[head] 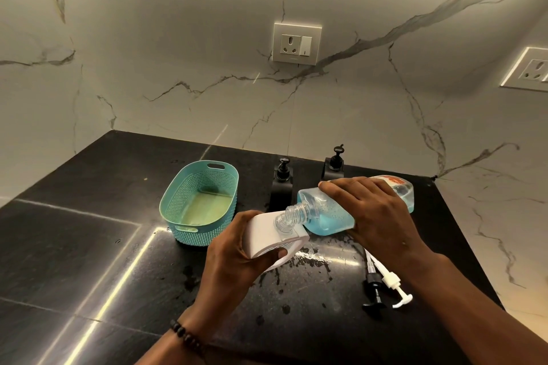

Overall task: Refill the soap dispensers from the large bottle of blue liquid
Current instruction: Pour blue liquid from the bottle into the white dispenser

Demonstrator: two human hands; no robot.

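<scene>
With the right hand (376, 216) gripping the large bottle (329, 216) tipped neck-down into the white dispenser (267, 237) — held tilted in the left hand's (234, 258) curled fingers, just right of the teal basket (198, 201) — pour slowly, mouths aligned, off the wet tabletop (311, 305).

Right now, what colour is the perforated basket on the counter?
The basket is light turquoise with a pale yellowish bottom, seen best in the head view.

Person, head-camera view: two bare forearms and hands.
Left hand (237, 252) and right hand (376, 213) ungloved, no sleeves in view; left wrist carries a bracelet (186, 338) of dark round beads, a single strand.
</scene>
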